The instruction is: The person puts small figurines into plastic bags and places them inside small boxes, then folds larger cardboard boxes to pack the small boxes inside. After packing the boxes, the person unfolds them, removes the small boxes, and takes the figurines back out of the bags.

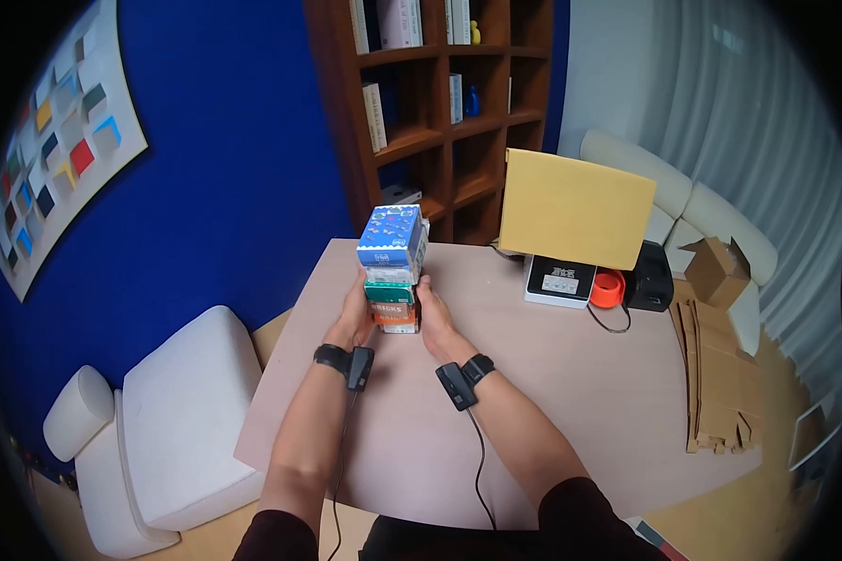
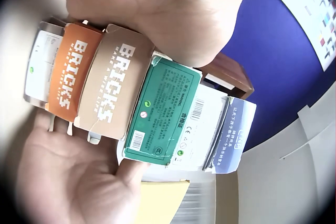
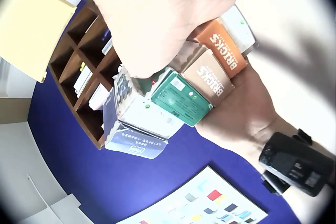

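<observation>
Several small boxes stand in an upright stack on the table [image 1: 496,402]. A blue box [image 1: 390,232] is on top, over a white box [image 2: 190,127] and a green box [image 2: 161,111]. Lower down are a tan box [image 2: 113,82] and an orange box [image 2: 73,77], both lettered BRICKS, above a whitish box [image 2: 42,69] at the bottom. My left hand [image 1: 352,316] lies against the stack's left side and my right hand [image 1: 438,320] against its right, thumbs up by the green box. Boxes hide part of the fingers in the wrist views.
Back right on the table, a yellow panel [image 1: 575,206] rises behind a white-edged device [image 1: 559,280], a red round item [image 1: 607,288] and a black device [image 1: 650,278]. Flattened cardboard [image 1: 720,379] lies along the right edge. A wooden bookshelf [image 1: 398,58] stands beyond.
</observation>
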`<state>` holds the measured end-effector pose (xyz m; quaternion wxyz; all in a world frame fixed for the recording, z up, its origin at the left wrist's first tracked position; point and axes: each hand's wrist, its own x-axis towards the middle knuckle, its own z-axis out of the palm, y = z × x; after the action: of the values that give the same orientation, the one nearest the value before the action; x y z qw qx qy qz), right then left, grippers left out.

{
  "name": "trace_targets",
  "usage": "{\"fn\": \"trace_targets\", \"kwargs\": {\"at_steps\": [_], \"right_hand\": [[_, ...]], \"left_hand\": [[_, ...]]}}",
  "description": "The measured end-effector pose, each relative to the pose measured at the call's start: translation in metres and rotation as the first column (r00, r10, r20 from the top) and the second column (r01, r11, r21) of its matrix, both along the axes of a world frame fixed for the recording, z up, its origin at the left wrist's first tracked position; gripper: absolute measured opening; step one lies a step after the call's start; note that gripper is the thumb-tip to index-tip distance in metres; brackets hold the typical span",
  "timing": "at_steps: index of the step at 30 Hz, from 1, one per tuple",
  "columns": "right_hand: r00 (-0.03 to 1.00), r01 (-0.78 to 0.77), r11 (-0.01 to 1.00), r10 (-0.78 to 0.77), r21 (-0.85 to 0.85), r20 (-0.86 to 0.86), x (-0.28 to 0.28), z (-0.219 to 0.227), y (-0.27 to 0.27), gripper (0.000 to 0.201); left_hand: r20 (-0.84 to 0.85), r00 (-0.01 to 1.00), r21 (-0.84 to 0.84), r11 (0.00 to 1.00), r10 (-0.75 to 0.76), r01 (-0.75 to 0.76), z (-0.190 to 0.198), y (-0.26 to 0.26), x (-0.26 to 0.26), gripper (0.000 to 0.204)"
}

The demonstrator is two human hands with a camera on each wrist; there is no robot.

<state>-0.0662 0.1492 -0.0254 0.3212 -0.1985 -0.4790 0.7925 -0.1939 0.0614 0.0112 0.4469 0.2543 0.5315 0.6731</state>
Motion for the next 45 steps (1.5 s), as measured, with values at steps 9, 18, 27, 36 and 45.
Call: {"fn": "trace_targets", "kwargs": {"at_steps": [9,18,27,36,45], "right_hand": [[0.999,0.049,0.999,-0.049,-0.023,-0.02,0.028,0.007,0.007,0.063],[0.993,0.11,0.993,-0.111,-0.035,-0.03,0.057,0.05,-0.01,0.051],[0.999,0.038,0.999,-0.038,-0.01,-0.008,0.067,0.058,-0.007,0.055],[0.975,0.12,0.984,-0.142,0.132,0.173,0.119,0.039,-0.002,0.073],[0.807,0.167,0.826,-0.428,0.538,0.408,0.305,0.07,-0.018,0.062]], "left_hand": [[0.018,0.998,-0.019,0.998,-0.055,0.056,0.006,0.013,0.024,0.074],[0.059,0.993,0.012,0.994,-0.105,0.105,0.037,0.006,0.051,0.067],[0.069,0.993,0.06,0.994,-0.099,0.095,0.042,0.0,0.055,0.069],[0.078,0.995,0.096,0.994,-0.06,0.053,0.019,-0.004,0.053,0.07],[0.017,0.963,-0.018,0.963,0.27,-0.27,-0.002,-0.064,0.071,0.058]]}}
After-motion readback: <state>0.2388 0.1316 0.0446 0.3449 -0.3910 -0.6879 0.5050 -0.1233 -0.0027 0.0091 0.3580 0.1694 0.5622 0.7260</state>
